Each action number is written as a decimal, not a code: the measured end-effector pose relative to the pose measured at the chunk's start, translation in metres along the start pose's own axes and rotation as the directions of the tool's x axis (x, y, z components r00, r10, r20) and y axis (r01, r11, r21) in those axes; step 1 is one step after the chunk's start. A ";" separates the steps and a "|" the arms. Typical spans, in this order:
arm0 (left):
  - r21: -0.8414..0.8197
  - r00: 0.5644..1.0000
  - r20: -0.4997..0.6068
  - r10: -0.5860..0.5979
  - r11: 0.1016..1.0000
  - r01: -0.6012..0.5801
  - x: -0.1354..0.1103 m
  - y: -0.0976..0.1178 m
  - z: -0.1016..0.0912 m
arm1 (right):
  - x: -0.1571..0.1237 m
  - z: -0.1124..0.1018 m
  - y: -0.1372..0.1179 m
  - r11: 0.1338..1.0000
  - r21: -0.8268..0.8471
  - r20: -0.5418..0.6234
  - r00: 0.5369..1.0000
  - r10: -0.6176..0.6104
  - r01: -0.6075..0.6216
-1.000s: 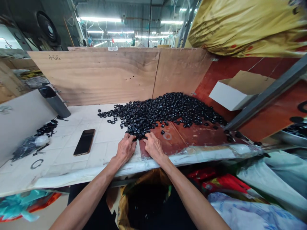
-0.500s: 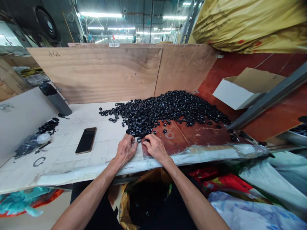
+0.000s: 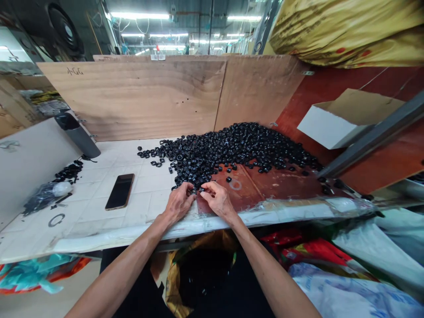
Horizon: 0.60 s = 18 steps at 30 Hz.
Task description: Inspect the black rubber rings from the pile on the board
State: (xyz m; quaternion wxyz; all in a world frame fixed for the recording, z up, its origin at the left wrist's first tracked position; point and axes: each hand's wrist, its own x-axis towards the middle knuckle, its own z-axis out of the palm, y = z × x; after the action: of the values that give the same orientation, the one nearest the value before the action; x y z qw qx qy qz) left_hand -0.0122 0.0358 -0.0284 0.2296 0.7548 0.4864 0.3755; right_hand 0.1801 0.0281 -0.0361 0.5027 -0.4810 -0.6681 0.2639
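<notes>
A wide heap of small black plastic rings (image 3: 232, 145) lies on the worktable. At its near tip, my left hand (image 3: 179, 202) has its fingers curled and closed round a small black ring (image 3: 193, 191). Close by on the right, my right hand (image 3: 218, 201) pinches another black ring (image 3: 202, 189) between thumb and forefinger. The two hands are a small gap apart, low over the table's front part. Fingers partly hide both rings.
A phone (image 3: 119, 191) lies left of my hands, with a flat grey ring (image 3: 56, 220) beyond it. A dark cylinder (image 3: 79, 137) leans at the left wall. Below the padded table edge, an open yellow sack (image 3: 174, 287) sits between my legs. A white box (image 3: 326, 126) hangs at right.
Both hands have shifted slightly, and my left fingers have come nearer the right ones, closing round the ring that lay between them. The camera view has moved a little.
</notes>
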 end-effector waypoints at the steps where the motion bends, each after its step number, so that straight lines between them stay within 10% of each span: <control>1: -0.091 0.999 -0.011 -0.033 0.995 0.032 0.000 0.001 0.000 | 0.000 0.000 0.001 0.999 0.038 -0.002 1.000 0.023 -0.023; 7: -0.537 0.970 0.163 -0.181 0.809 0.241 0.001 0.008 -0.005 | -0.002 0.001 0.001 0.969 0.229 0.102 0.992 0.068 -0.090; 18: -0.510 0.995 0.082 -0.049 0.856 0.084 -0.004 0.013 -0.004 | -0.003 -0.001 -0.010 0.978 0.207 0.082 0.997 -0.001 -0.016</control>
State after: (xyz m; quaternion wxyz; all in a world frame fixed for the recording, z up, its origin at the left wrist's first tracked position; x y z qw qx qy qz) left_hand -0.0089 0.0269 -0.0186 0.4508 0.6613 0.3869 0.4580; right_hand 0.1775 0.0212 -0.0284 0.5211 -0.4173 -0.6552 0.3535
